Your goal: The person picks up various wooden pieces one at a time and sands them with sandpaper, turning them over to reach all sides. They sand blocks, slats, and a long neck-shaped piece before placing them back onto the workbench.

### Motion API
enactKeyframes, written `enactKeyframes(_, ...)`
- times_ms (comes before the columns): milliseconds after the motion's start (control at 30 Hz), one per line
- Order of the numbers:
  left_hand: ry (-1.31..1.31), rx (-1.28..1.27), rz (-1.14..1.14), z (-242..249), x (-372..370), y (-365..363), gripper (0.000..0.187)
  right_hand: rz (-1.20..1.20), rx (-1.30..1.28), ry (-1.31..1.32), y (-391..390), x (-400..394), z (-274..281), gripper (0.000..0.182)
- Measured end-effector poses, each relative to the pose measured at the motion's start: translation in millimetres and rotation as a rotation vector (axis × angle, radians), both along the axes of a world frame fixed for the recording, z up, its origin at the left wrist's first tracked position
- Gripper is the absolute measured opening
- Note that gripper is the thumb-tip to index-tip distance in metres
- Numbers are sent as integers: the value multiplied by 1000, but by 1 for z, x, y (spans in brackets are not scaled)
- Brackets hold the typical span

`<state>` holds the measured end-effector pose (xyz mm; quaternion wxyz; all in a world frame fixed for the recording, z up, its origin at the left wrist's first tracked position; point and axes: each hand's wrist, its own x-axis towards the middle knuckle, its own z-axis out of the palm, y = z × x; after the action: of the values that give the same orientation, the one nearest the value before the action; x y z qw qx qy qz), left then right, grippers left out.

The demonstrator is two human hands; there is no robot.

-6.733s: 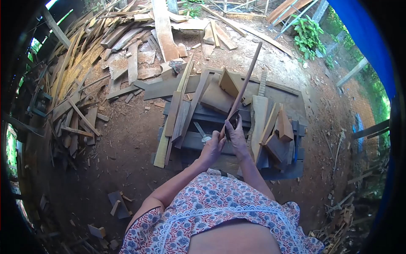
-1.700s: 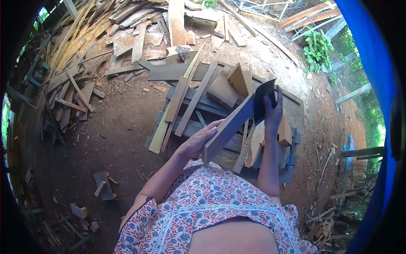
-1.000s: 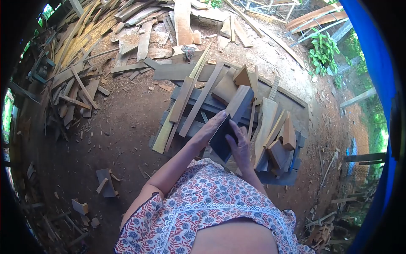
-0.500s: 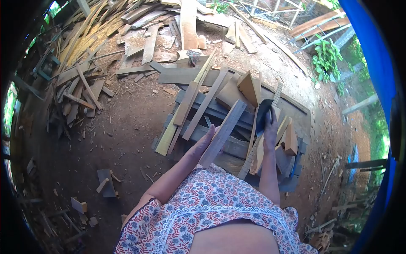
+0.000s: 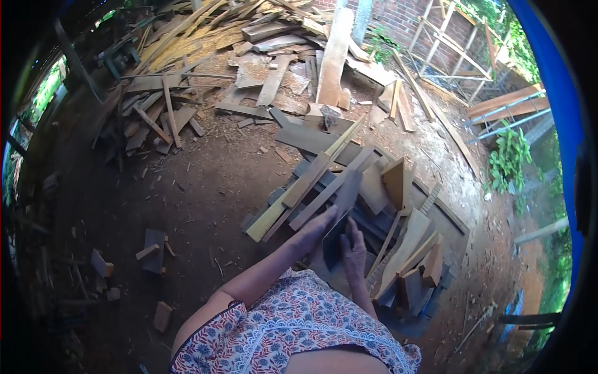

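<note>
My left hand grips a flat wooden board that slants up and away from my body. Against the board's near side is a dark flat piece, with my right hand closed on its right edge. Both hands are close together just in front of my patterned clothing. Beneath and beyond them lies a low stack of planks, with a long pale strip at its left. A wedge-shaped block and a long toothed-looking strip rest on the right part of the stack.
Scrap wood is heaped at the upper left, with more boards behind. Small offcuts lie on the ground at the lower left. A leafy plant and a blue sheet are at the right.
My right hand has moved left with the dark piece, from over the stack's right side to the held board. The view has shifted, so the stack appears lower and further right.
</note>
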<state>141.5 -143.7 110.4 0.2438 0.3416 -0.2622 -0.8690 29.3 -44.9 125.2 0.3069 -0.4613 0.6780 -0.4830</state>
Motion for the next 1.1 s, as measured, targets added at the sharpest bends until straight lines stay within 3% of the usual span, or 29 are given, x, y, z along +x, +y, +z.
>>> enactKeyframes(67, 42, -205, -103, -31, 4, 9, 55, -19, -81, -20, -13, -15, -4, 46)
enactKeyframes(133, -47, -215, -275, -2, 23, 20, 55, -157, -127, 109, -25, -38, -5, 45)
enactKeyframes(200, -156, 17, -387, 4, 22, 31, 55, -286, -77, -83, -31, -71, -30, 45)
enactKeyframes(233, -85, 32, -363, -15, 20, 39, 55, -320, -128, -177, -30, -87, -48, 45)
enactKeyframes(267, -121, 17, -351, 15, 16, 46, 52, -359, -184, -263, -20, -101, -62, 45)
enactKeyframes(300, -141, 105, -366, 12, 9, 50, 50, -454, -168, -268, -3, -109, -65, 45)
enactKeyframes(367, -108, 129, -352, -8, -5, 58, 44, -437, 11, -621, 22, -118, -63, 45)
enactKeyframes(533, -162, 20, -448, -8, -68, 80, 39, -466, -118, -463, 114, -124, -68, 45)
enactKeyframes(600, -258, -214, -552, -5, -110, 92, 46, -578, -25, -640, 161, -130, -45, 45)
enactKeyframes(633, -240, -246, -620, -15, -133, 94, 54, -591, -20, -650, 183, -135, -47, 45)
enactKeyframes(700, -158, -540, -661, -26, -186, 103, 54, -750, -115, -650, 228, -148, -52, 44)
enactKeyframes(800, -216, -441, -724, -30, -268, 126, 58, -969, -270, -624, 274, -173, -53, 45)
enactKeyframes(867, -374, -1000, -725, -72, -316, 140, 57, -967, -170, -624, 305, -186, -44, 45)
enactKeyframes(900, -379, -999, -711, -79, -332, 153, 57, -985, -187, -638, 317, -195, -45, 45)
enactKeyframes(967, -828, -1351, -725, -84, -356, 173, 52, -1036, -222, -675, 326, -210, -37, 44)
enactKeyframes(1100, -708, -1281, -745, -89, -361, 176, 49, -953, -245, -584, 344, -227, -45, 31)
